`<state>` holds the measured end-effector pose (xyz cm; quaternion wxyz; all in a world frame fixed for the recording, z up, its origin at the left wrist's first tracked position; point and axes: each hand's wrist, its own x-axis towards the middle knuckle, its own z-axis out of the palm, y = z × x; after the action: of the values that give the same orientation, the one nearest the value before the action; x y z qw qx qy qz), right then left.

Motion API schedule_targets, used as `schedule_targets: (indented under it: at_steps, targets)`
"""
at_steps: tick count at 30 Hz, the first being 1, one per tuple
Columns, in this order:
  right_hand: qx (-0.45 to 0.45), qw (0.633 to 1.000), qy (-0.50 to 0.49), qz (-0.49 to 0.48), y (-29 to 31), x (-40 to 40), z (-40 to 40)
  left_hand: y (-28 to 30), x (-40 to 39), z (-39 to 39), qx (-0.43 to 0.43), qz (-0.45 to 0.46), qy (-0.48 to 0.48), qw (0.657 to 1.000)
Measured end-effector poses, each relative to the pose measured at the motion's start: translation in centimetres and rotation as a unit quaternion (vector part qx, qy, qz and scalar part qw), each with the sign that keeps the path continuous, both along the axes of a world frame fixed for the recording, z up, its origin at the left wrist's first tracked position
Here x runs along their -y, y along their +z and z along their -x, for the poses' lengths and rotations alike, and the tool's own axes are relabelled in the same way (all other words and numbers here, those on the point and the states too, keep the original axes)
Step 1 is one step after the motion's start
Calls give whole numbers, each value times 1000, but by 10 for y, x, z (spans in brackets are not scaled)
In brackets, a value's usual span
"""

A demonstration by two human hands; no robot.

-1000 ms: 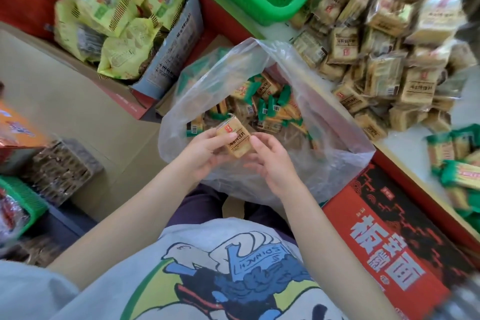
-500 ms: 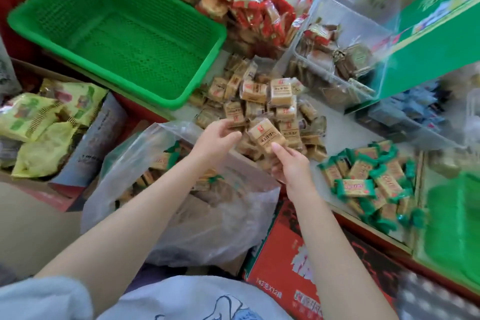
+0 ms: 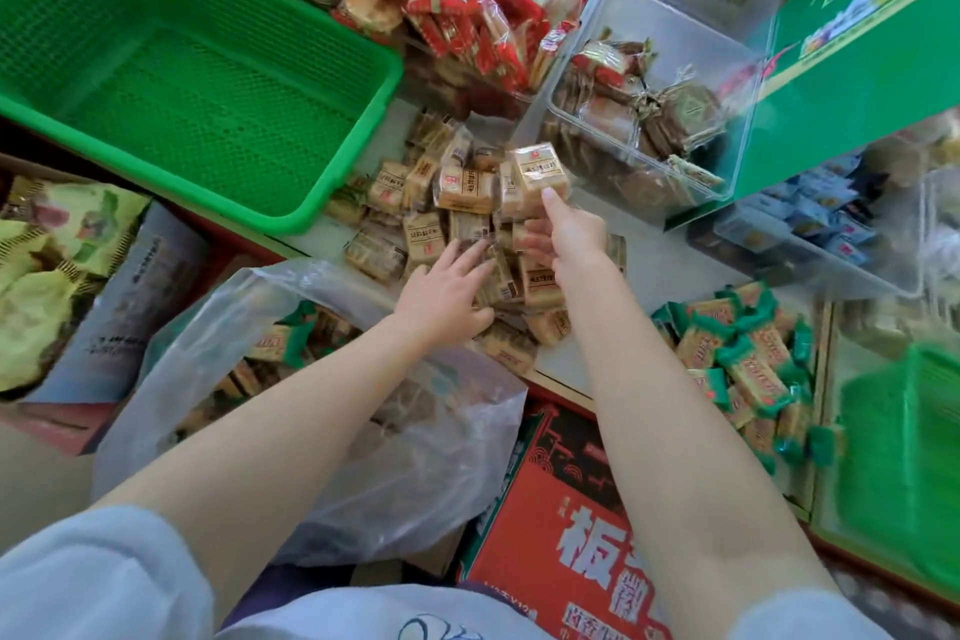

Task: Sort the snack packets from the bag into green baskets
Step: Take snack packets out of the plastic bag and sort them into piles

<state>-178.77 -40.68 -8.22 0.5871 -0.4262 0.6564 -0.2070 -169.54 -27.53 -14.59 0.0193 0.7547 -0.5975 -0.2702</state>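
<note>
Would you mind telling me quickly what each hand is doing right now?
Left hand: open, fingers spread over the tan packet pile.
Right hand: holding a tan packet.

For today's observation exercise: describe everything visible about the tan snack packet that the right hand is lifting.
The tan snack packet is a small squarish block in clear shiny wrap, with a red mark and dark print on top. It is tilted, raised above the pile of tan packets, pinched at its near edge by the right hand fingers.
</note>
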Motion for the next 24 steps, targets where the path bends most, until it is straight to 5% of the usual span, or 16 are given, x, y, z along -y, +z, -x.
schedule_targets:
  at_steps: [5,11,14,17,24]
  targets:
    - [14,999,27,19,10,-27,13,5,-1,-1,-7,2,0,1000]
    - [48,986,135,-83,-25,-137,28,-8,-113,-7,-67,243,188,949]
    - [-8,959,215,-186,-76,-196,20,-51,-208,-15,-70,23,328,942]
    - [-35,942,230,-242,-128,-238,2,-97,-271,-21,-77,-231,326,913]
    - [-27,915,194,-352,-211,-283,-62,-127,-316,-33,-133,-232,297,917]
